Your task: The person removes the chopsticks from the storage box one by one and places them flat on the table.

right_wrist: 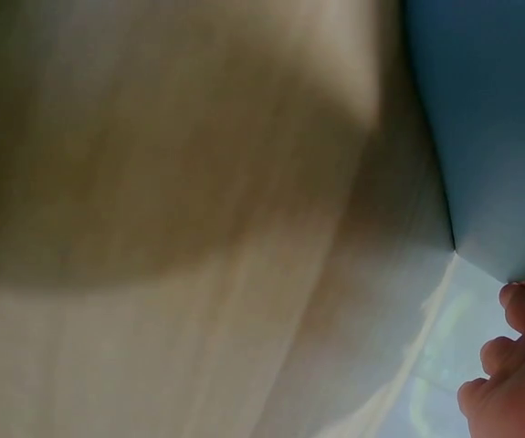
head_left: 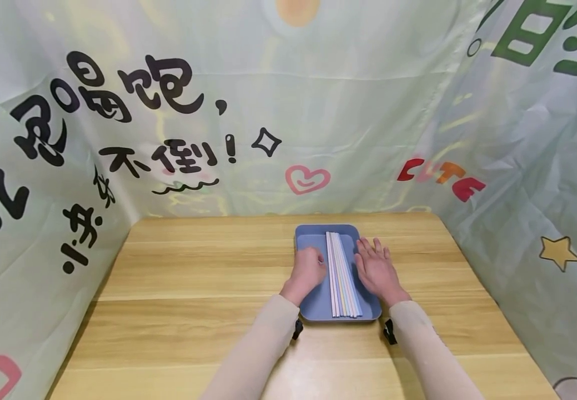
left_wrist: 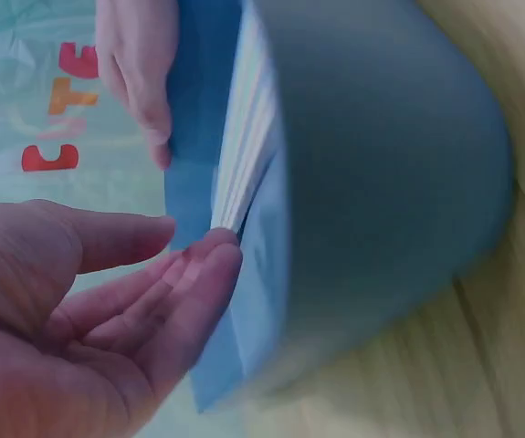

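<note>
Pale pastel drinking straws [head_left: 342,278] lie side by side, lengthwise, in a blue tray [head_left: 313,308]. Over the tray's left part is my left hand [head_left: 310,270], its fingers bent toward the straws. In the left wrist view, the thumb of that left hand [left_wrist: 107,328] stands apart from the fingers, and the fingertips overlap the near end of the straws [left_wrist: 248,128]; whether they touch is unclear. My right hand [head_left: 377,269] lies along the tray's right rim with fingers extended. The right wrist view catches only some fingers [right_wrist: 518,365] by the tray's outer wall [right_wrist: 490,137].
The tray stands on a wood-grain table [head_left: 208,278], near its back edge. Printed cloth [head_left: 358,122] hangs behind the table and along both sides. A dark wrist device [head_left: 390,331] shows under the right sleeve, another [head_left: 297,329] by the left.
</note>
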A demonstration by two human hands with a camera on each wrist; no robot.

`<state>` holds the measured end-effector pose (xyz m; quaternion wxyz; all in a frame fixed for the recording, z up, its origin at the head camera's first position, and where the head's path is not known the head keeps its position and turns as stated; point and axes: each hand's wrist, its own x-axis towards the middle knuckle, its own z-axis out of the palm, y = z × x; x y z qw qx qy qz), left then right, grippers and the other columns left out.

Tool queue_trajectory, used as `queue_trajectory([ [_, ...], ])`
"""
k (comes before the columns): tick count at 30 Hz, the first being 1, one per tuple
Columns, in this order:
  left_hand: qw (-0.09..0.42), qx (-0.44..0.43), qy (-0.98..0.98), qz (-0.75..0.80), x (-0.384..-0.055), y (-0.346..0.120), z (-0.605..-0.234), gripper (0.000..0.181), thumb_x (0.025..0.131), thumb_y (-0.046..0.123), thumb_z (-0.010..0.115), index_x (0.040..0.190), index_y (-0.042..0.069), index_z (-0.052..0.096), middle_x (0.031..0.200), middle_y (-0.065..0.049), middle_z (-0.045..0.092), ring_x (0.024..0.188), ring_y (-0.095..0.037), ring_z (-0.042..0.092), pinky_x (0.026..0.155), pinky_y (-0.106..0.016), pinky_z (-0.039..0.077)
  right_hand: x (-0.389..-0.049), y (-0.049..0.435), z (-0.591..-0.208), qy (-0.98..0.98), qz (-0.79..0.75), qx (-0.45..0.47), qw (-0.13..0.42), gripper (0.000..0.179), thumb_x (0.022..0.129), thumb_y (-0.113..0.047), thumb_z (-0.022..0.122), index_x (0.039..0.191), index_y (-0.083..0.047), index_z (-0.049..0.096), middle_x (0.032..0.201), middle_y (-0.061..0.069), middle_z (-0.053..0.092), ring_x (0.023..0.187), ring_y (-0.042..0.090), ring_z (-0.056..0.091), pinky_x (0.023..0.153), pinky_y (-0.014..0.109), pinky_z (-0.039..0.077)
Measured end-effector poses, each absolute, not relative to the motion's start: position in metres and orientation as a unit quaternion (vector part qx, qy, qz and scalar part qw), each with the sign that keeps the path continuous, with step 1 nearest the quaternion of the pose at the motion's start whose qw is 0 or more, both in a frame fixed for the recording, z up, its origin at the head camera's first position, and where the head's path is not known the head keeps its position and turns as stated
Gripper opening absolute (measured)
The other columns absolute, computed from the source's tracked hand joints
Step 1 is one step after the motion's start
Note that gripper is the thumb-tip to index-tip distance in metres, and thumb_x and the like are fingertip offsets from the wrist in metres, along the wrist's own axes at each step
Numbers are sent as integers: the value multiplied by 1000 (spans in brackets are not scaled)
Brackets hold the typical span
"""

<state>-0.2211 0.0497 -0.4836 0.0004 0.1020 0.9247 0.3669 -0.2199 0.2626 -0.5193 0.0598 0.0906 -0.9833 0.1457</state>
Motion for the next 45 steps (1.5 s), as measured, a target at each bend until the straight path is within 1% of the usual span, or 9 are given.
queue_trajectory([
  [2,29,73,920,384,-222,53,-484,4,90,4,75,87,1,74,86,-9,71,73,-17,62,60,-26,52,-220,262,-520,-983,145,92,63,54,114,-25,32,158,6,38,167,25,36,157,54,22,126,70,18],
  [5,57,37,917,393,-222,57,-485,14,89,8,79,79,4,70,77,-6,66,69,-16,58,58,-26,49,-220,260,-519,-983,143,93,66,53,114,-24,33,157,6,40,167,25,36,157,53,23,126,70,18],
  [12,101,-18,910,402,-220,62,-490,27,90,9,81,69,8,64,66,-4,62,60,-17,59,56,-28,52,-218,257,-519,-983,145,88,65,53,114,-24,35,157,6,40,167,24,36,157,53,24,126,70,19],
  [27,86,-30,903,419,-222,69,-499,23,88,15,86,79,9,65,75,-3,63,68,-17,60,60,-29,53,-218,258,-517,-982,148,89,74,53,114,-24,35,156,6,41,166,25,38,156,53,25,126,70,21],
  [31,78,-17,903,423,-224,69,-500,26,88,8,82,70,8,64,67,-2,61,61,-16,58,54,-28,50,-217,258,-518,-983,146,88,75,52,114,-23,35,157,6,41,166,24,37,156,52,25,126,70,21],
  [34,73,-12,906,417,-227,68,-504,36,87,4,77,59,12,56,57,0,54,52,-15,53,48,-29,46,-217,258,-518,-982,147,89,77,52,114,-23,35,156,6,41,166,25,37,156,53,25,126,70,21],
  [37,73,-8,908,413,-227,67,-503,42,85,1,72,55,14,46,52,1,45,48,-16,46,45,-31,42,-218,258,-519,-982,150,88,73,53,114,-25,34,157,6,40,166,25,36,156,53,25,126,70,20],
  [41,64,5,910,409,-223,66,-500,40,83,-3,70,59,14,44,55,-1,41,50,-17,43,44,-30,38,-218,258,-520,-983,150,86,66,54,114,-25,34,158,6,39,167,25,36,157,53,23,127,70,19],
  [45,57,13,915,399,-221,66,-499,29,82,-6,71,66,10,52,62,-3,50,53,-17,48,46,-28,42,-217,259,-519,-983,149,85,66,54,114,-25,34,158,6,39,167,25,36,157,52,24,127,69,19],
])
